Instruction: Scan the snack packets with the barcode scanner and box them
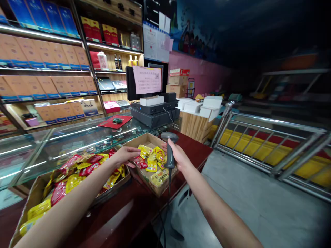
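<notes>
My right hand [178, 155] grips the handle of a grey barcode scanner [170, 155], held upright with its cord hanging down. The scanner is over the right side of a small cardboard box [155, 187] holding yellow and red snack packets [152, 160]. My left hand [126, 155] is open over that box's left edge, fingers stretched toward the packets; I see nothing held in it. Under my left forearm lies a larger cardboard box [31, 199] full of red and yellow snack packets [73, 181].
Behind the boxes is a glass display counter [64, 137] bearing a red sheet [115, 121]. A cash drawer [155, 115] and a monitor with a pink notice [147, 80] stand ahead. Shelves of boxed goods [57, 51] rise at left. Metal railings [269, 137] stand at right.
</notes>
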`<state>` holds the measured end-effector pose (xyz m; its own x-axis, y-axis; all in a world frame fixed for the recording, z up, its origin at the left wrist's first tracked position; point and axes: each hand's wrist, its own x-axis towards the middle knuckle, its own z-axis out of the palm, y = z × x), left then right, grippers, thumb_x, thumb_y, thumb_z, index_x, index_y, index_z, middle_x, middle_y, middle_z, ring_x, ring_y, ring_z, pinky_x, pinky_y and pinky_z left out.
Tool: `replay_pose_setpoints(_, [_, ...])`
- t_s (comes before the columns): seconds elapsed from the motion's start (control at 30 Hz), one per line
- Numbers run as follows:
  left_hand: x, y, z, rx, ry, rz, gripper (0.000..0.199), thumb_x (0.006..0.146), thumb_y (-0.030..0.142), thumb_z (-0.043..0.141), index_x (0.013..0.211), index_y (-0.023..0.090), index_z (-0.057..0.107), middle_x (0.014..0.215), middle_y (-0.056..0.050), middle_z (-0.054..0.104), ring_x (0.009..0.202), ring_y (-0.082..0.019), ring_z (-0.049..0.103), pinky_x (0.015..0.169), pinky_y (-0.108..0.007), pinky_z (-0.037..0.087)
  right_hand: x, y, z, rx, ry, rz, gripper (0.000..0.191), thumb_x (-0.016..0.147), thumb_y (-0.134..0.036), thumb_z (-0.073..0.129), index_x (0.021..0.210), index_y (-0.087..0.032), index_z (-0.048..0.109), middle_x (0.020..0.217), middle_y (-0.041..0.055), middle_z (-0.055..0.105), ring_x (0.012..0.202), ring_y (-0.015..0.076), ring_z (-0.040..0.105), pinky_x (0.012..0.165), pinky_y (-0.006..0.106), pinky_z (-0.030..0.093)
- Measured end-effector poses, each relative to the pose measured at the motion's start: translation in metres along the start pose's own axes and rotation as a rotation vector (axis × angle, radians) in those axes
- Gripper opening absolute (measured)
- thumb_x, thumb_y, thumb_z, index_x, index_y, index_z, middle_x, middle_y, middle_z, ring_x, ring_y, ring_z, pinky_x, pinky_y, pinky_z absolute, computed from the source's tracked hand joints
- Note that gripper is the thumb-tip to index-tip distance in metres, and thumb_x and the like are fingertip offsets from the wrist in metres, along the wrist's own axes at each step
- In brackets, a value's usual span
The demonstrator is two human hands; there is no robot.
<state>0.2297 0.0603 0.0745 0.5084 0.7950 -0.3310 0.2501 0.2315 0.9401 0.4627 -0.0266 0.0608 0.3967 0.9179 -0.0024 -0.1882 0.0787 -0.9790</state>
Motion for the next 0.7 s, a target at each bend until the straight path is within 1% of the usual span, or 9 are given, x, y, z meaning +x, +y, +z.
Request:
replay_pose_setpoints(0.1, [-0.033,-0.004,-0.033,-0.011,0.071,0.044,0.057,0.055,0.041,0.084,0.104,0.017,0.068,0.104,-0.011,0.07,0.09,-0.026,0.069,0.051,-0.024,0.057,-0.009,-0.007,0.032,0.109,-0.128,0.075,0.037,0.079,-0.053,0.061,0.086,-0.017,0.067,0.105,0.0106,0.071,0.096,0.0228,0.069,0.082,0.032,0.055])
replay_pose_setpoints(0.2, [-0.07,-0.014,-0.068,-0.009,0.208,0.086,0.058,0.056,0.045,0.082,0.104,0.017,0.068,0.101,-0.011,0.071,0.091,-0.026,0.068,0.053,-0.025,0.057,-0.021,-0.006,0.072,0.148,-0.255,0.085,0.035,0.081,-0.051,0.06,0.09,-0.017,0.065,0.107,0.0113,0.07,0.097,0.0234,0.068,0.077,0.032,0.057])
replay_pose_setpoints(0.27, [-0.093,-0.025,-0.09,-0.013,0.313,0.131,0.056,0.057,0.047,0.081,0.103,0.017,0.069,0.101,-0.01,0.071,0.09,-0.025,0.068,0.058,-0.027,0.058,-0.029,0.001,0.102,0.147,-0.321,0.092,0.036,0.081,-0.05,0.061,0.093,-0.017,0.064,0.109,0.012,0.069,0.097,0.0236,0.068,0.076,0.033,0.058])
replay_pose_setpoints(0.37, [-0.122,-0.047,-0.115,-0.038,0.474,0.208,0.055,0.058,0.05,0.079,0.099,0.015,0.068,0.097,-0.009,0.071,0.087,-0.024,0.068,0.061,-0.029,0.058,-0.039,0.022,0.147,0.073,-0.38,0.061,0.038,0.079,-0.05,0.062,0.099,-0.018,0.064,0.109,0.0105,0.069,0.099,0.0233,0.067,0.081,0.034,0.056])
replay_pose_setpoints(0.43, [-0.135,-0.062,-0.125,-0.062,0.556,0.237,0.056,0.059,0.051,0.078,0.099,0.014,0.067,0.091,-0.009,0.071,0.085,-0.024,0.068,0.061,-0.03,0.057,-0.045,0.037,0.175,-0.03,-0.396,-0.014,0.042,0.08,-0.053,0.06,0.104,-0.019,0.064,0.108,0.0086,0.07,0.103,0.0236,0.065,0.087,0.037,0.052])
replay_pose_setpoints(0.53, [-0.145,-0.08,-0.13,-0.092,0.578,0.24,0.055,0.063,0.049,0.076,0.105,0.014,0.065,0.092,-0.009,0.07,0.086,-0.024,0.068,0.06,-0.03,0.057,-0.05,0.055,0.207,-0.238,-0.404,-0.189,0.045,0.082,-0.056,0.053,0.109,-0.022,0.064,0.109,0.0061,0.07,0.108,0.0243,0.062,0.096,0.039,0.045])
replay_pose_setpoints(0.6, [-0.146,-0.089,-0.128,-0.103,0.573,0.226,0.052,0.066,0.045,0.075,0.108,0.015,0.064,0.094,-0.009,0.069,0.083,-0.023,0.068,0.058,-0.029,0.057,-0.051,0.062,0.221,-0.383,-0.405,-0.273,0.045,0.084,-0.056,0.051,0.112,-0.023,0.064,0.11,0.0063,0.069,0.11,0.025,0.061,0.098,0.04,0.042])
replay_pose_setpoints(0.7, [-0.138,-0.099,-0.121,-0.114,0.597,0.197,0.052,0.072,0.039,0.071,0.117,0.016,0.059,0.091,-0.008,0.068,0.077,-0.02,0.067,0.052,-0.026,0.054,-0.049,0.068,0.235,-0.523,-0.415,-0.298,0.045,0.084,-0.054,0.05,0.112,-0.022,0.064,0.111,0.0088,0.068,0.11,0.0263,0.06,0.097,0.039,0.041])
